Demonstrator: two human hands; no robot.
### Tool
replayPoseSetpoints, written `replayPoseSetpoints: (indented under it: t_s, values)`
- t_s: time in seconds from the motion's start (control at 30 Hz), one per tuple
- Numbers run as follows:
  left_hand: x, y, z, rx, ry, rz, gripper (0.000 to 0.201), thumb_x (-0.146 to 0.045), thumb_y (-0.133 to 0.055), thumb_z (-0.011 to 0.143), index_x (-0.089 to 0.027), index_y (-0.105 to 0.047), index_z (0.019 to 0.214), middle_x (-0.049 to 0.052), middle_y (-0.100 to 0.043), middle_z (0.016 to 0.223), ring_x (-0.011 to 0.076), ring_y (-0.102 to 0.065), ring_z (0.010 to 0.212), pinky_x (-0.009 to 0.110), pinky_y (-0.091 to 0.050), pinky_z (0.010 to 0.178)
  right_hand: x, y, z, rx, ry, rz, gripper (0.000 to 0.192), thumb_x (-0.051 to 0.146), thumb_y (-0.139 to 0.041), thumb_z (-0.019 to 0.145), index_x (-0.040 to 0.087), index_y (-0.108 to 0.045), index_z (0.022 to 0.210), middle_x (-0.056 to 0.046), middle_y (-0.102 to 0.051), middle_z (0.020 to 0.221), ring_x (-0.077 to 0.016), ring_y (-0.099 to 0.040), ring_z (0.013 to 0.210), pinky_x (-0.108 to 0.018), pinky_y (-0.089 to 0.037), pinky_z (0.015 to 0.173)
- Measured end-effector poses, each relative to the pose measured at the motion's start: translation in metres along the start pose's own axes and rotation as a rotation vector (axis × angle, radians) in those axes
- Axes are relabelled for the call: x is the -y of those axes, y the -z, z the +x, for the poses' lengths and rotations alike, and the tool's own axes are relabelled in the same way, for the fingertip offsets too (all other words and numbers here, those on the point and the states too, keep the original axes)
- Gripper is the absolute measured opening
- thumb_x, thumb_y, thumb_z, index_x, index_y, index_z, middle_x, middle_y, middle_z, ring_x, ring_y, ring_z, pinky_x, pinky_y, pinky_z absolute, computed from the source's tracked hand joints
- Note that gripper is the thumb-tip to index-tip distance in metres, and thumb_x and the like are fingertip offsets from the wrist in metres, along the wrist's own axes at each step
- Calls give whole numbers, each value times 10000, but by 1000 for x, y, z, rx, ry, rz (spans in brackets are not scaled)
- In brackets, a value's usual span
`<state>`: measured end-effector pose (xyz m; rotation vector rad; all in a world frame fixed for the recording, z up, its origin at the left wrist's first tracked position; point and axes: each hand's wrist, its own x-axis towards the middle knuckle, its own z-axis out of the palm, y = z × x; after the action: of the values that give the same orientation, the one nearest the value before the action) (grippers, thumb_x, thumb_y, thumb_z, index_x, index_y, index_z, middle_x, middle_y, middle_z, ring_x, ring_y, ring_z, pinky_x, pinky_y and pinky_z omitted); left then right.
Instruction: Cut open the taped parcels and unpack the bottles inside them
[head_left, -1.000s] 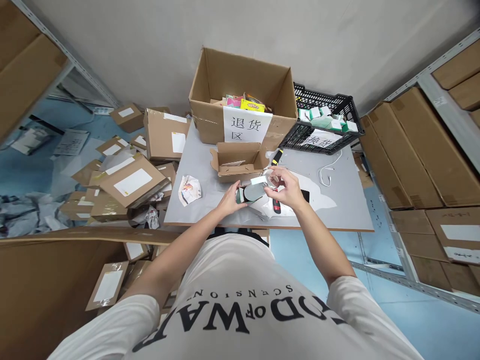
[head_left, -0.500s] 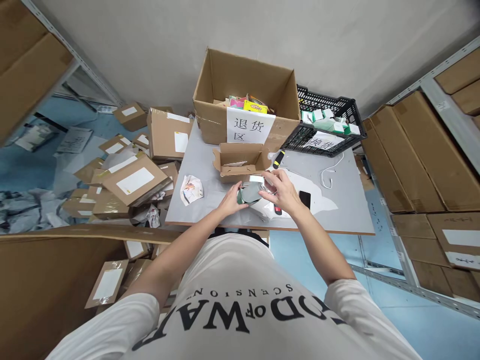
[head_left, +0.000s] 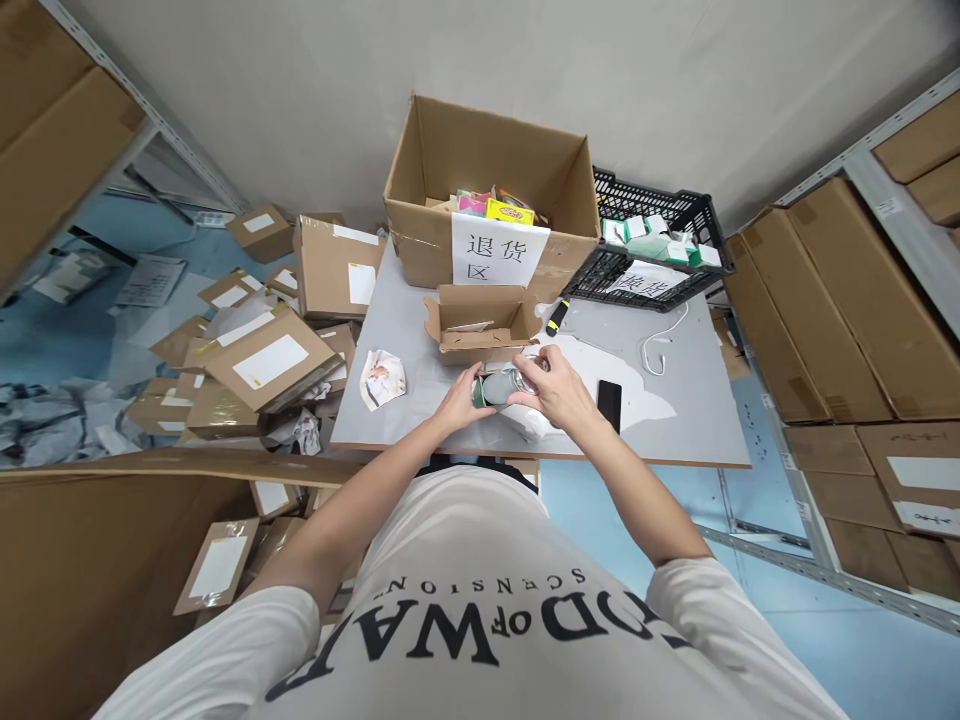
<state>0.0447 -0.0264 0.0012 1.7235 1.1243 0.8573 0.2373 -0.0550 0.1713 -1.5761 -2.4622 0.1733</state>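
Gray cylinder (head_left: 500,388) sits between my grips: left hand (head_left: 456,404) holding its green end, right hand (head_left: 556,390) pinching the clear end. Looks like two-handed handling; next move probably wants steadiness.

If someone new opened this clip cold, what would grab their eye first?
Probably the large open cardboard box at the back of the table, with its white sign in front. To its right stands a black crate; parcels pile up left of the table. Near the front edge, the left hand and right hand hold a grey-green object.
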Motion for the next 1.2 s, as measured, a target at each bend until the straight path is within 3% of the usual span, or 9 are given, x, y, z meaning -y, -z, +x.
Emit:
replayPoseSetpoints:
  t_s: [0.2, 0.67, 1.2]
  values:
    - [-8, -1, 0, 2, -58, 66, 929, -359, -808, 582, -164, -353, 1367, 157, -506, 1274, 322, -491, 1193, 494, -383, 1015, 21, -13, 8, 102, -11, -135, 617, 652, -425, 817, 244, -511, 1273, -124, -449, 982, -247, -497, 804, -325, -425, 683]
    - [-1, 1, -5, -25, -38, 59, 975, -362, -817, 560, -145, -339, 1382, 171, -510, 1239, 320, -528, 1138, 470, -423, 981, 22, -76, 18, 296, -94, -307, 612, 668, -360, 840, 235, -497, 1250, -154, -491, 1044, -270, -485, 916, -334, -359, 727]
    - [10, 2, -5, 11, -50, -2, 996, -375, -807, 600, -171, -272, 1416, 176, -500, 1290, 307, -496, 1201, 468, -471, 943, 8, -98, 17, 285, 34, -342, 695, 670, -308, 856, 156, -474, 1292, -193, -526, 1058, -300, -434, 930, -375, -272, 749]
